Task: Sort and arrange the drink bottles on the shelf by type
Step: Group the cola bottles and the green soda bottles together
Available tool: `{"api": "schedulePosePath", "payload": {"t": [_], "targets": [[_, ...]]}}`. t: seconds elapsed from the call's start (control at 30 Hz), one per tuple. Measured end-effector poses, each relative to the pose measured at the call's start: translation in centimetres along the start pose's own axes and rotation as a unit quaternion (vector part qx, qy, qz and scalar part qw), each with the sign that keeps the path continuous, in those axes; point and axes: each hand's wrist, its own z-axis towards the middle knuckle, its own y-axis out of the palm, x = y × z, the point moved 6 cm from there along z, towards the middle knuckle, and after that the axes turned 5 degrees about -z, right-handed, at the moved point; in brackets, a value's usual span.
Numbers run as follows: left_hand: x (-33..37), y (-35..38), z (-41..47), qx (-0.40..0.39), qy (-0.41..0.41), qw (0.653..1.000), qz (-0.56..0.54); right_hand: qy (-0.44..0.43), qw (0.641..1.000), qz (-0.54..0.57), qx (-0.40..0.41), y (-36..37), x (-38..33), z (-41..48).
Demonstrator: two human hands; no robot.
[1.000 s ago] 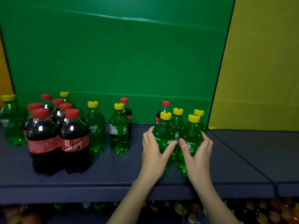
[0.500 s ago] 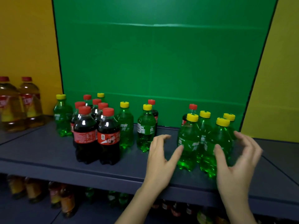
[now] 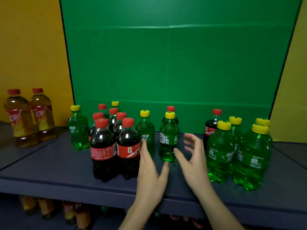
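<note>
On the dark shelf several red-capped cola bottles stand grouped left of centre. Several green yellow-capped bottles are clustered at the right, with one cola bottle behind them. Two more green bottles stand mid-shelf, one beside the colas and one in the centre with a cola behind it. Another green bottle stands at the left. My left hand and my right hand hover with spread fingers either side of the centre green bottle, holding nothing.
Two amber tea bottles with red caps stand on the neighbouring shelf section at far left. A lower shelf holds more bottles. A green panel forms the back wall, with yellow panels on both sides.
Both hands let go of the right green cluster and moved left toward the centre green bottle. The view has swung left, bringing the tea bottles into sight.
</note>
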Motion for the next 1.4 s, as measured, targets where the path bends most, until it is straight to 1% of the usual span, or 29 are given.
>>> {"api": "schedulePosePath", "payload": {"t": [0.07,0.13,0.33,0.47,0.53,0.7,0.8,0.87,1.0,1.07,1.13,1.23,1.4], "targets": [[-0.5,-0.2,0.9,0.000,-0.012,1.000,0.005,0.044,0.999,-0.010,-0.021,0.9,0.8,1.0],[-1.0,-0.4,2.2,0.012,-0.030,0.999,0.014,0.070,0.996,-0.026,-0.039,1.7,1.3,2.0],[-3.6,-0.1,6.3,0.052,-0.110,0.992,-0.025,0.102,0.990,-0.033,-0.088,3.8,2.2,3.9],[-5.3,0.3,7.9,0.060,-0.182,0.977,-0.090,0.124,0.988,-0.022,-0.094,4.3,2.6,3.9],[-5.7,0.1,8.3,0.064,-0.198,0.974,-0.088,0.122,0.988,-0.020,-0.089,4.1,2.5,3.7],[-4.1,-0.4,6.4,0.058,-0.161,0.982,-0.085,0.133,0.988,-0.026,-0.079,2.5,1.6,1.4],[-2.6,-0.8,4.2,0.043,-0.130,0.985,-0.103,0.107,0.993,-0.006,-0.056,0.4,-0.1,-0.2],[-1.2,-1.0,2.9,0.025,-0.106,0.987,-0.122,0.093,0.995,0.003,-0.042,-1.4,-1.4,-1.4],[2.5,-0.7,0.6,-0.034,-0.049,0.990,-0.130,0.098,0.995,0.003,-0.028,-5.2,-2.7,-3.7],[3.9,0.5,-0.4,-0.069,-0.034,0.986,-0.146,0.103,0.995,-0.009,-0.005,-7.6,-3.0,-4.7],[4.7,2.1,-1.2,-0.087,-0.029,0.983,-0.160,0.105,0.994,-0.014,0.015,-9.9,-3.0,-5.5],[5.6,4.8,-2.1,-0.090,-0.014,0.983,-0.162,0.120,0.991,-0.031,0.047,-13.1,-2.6,-6.6],[5.8,7.9,-2.4,-0.069,-0.011,0.985,-0.155,0.117,0.987,-0.052,0.093,-17.3,-1.2,-6.6]]}}
